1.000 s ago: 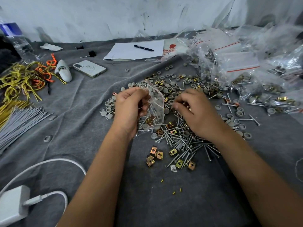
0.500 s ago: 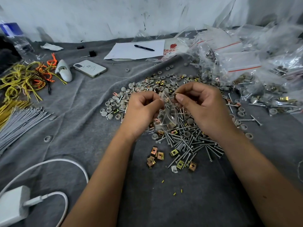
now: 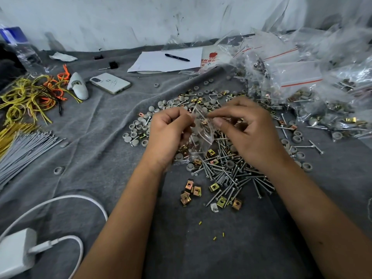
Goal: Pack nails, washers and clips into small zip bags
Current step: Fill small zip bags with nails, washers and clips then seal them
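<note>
A small clear zip bag (image 3: 202,132) hangs between my hands above the heap of parts. My left hand (image 3: 168,133) grips its left side with curled fingers. My right hand (image 3: 244,129) pinches the bag's top right edge between thumb and forefinger; a gold clip shows at the bag's mouth. Below lie silver nails (image 3: 231,174), gold clips (image 3: 193,191) and grey round washers (image 3: 136,130) spread on the grey cloth (image 3: 100,137). What the bag holds lower down is hard to make out.
Filled and unfilled zip bags (image 3: 298,77) pile up at the right. A phone (image 3: 110,83), paper with a pen (image 3: 177,57), yellow and orange wires (image 3: 30,95), grey ties (image 3: 24,148), a bottle (image 3: 18,47) and a white charger (image 3: 16,252) lie left and back.
My right hand rose from the nail heap to the bag's top edge. My left hand shifted right with the bag, which now hangs more upright between both hands.
</note>
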Motion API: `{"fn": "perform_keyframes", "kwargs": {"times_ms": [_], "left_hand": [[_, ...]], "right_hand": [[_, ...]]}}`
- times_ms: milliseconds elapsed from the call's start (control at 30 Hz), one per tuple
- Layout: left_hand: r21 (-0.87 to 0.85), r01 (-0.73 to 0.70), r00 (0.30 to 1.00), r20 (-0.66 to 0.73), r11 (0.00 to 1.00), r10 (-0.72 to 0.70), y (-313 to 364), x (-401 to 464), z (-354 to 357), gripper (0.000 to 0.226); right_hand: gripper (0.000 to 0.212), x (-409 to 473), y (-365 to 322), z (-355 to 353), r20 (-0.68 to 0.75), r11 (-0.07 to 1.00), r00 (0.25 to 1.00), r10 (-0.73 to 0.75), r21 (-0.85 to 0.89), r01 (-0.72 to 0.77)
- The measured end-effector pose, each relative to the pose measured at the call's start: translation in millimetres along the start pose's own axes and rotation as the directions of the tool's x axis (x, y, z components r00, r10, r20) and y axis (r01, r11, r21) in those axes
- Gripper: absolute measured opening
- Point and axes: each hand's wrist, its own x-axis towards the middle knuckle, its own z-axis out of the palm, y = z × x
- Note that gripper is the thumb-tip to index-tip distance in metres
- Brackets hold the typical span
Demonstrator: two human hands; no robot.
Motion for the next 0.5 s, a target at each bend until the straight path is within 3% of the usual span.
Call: {"fn": "perform_keyframes", "kwargs": {"times_ms": [100,200,367,500], "left_hand": [[-0.023,0.004,1.000,-0.030,1.000,-0.004,-0.7,0.3,-1.5,0.017],[-0.078,0.005,0.999,-0.050,0.997,-0.009,-0.6,1.8,-2.9,0.027],[-0.247,0.029,0.995,-0.090,0.969,-0.053,-0.1,5.1,-5.5,0.021],[-0.363,0.050,0.988,-0.121,0.930,-0.100,0.4,6.9,-7.3,0.017]], "right_hand": [[0.014,0.3,3.8,-2.7,-0.139,0.997,0.987,0.075,-0.003,-0.076],[0.013,1.2,10.0,-3.6,-0.191,0.984,0.971,0.146,-0.072,-0.162],[0.023,3.8,20.7,0.2,-0.029,0.832,0.978,0.206,-0.521,-0.191],[0.033,7.4,17.9,6.0,0.068,0.747,0.958,0.280,-0.642,-0.173]]}}
